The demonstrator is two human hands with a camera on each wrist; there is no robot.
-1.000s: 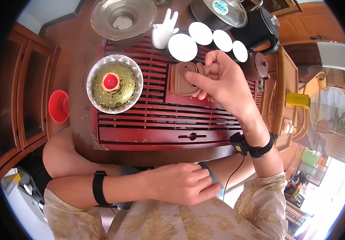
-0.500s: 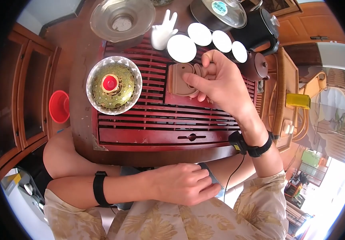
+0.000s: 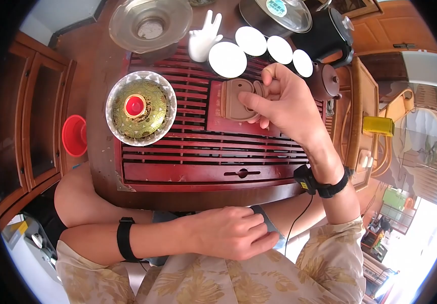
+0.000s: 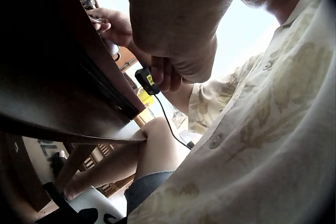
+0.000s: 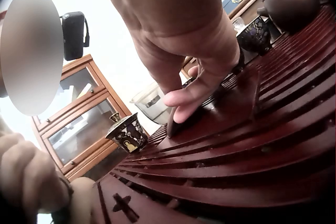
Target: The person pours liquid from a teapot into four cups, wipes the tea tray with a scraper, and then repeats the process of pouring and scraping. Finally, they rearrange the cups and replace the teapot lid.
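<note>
My right hand (image 3: pixel 292 106) pinches a flat brown clay piece with a teapot-like outline (image 3: pixel 233 107) between thumb and fingers. The piece is over the plain red panel (image 3: pixel 215 109) in the middle of the slatted tea tray. In the right wrist view its thin dark edge (image 5: pixel 171 123) shows below the fingertips, close to the tray. Part of the piece is hidden behind the fingers. My left hand (image 3: pixel 239 233) rests in front of my body with loosely curled fingers and nothing in it.
On the tray's left stands a lidded patterned bowl (image 3: pixel 141 127). Behind are a glass bowl (image 3: pixel 173 33), a white hand-shaped figure (image 3: pixel 203 43) and several white-lined cups (image 3: pixel 227 60). A brown teapot (image 3: pixel 325 83), black kettle (image 3: pixel 330 40) and glass-lidded pot (image 3: pixel 259 25) stand at the back right.
The right hand has shifted slightly right with the clay piece, uncovering more of the red panel at its left. The left hand has stayed still.
</note>
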